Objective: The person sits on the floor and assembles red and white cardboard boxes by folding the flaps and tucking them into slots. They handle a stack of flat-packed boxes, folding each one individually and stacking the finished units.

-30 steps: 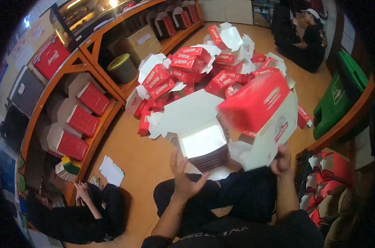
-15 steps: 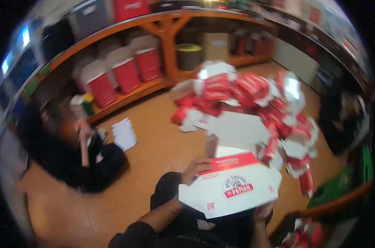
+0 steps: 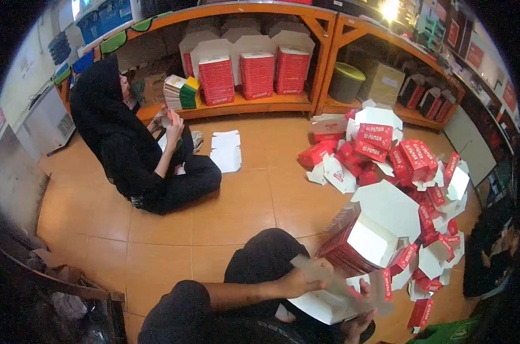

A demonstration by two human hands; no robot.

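Note:
Low over my lap is a white and red cardboard takeaway box [image 3: 315,307], partly smeared by motion. My left hand [image 3: 303,279] grips its far left side, fingers bent at the edge. At its near right side, my right hand [image 3: 358,324] is closed round the cardboard, with some fingers hidden behind the flaps. Just beyond my hands stands a stack of nested takeaway boxes [image 3: 347,243], the top one with its white lid raised. A heap of loose red and white boxes [image 3: 406,157] spreads across the floor behind and right of that stack.
A co-worker [image 3: 122,137] in black sits on the floor at left, hands raised together. White card sheets [image 3: 225,151] lie beside them. An orange wooden shelf [image 3: 254,107] holds red box stacks [image 3: 257,74], a lidded bin [image 3: 345,83] and a brown carton [image 3: 383,80].
The box was held broad and flat with its printed face up; now it is lower, turned and its flaps are being bent between my hands. The view has swung, shifting the room's position.

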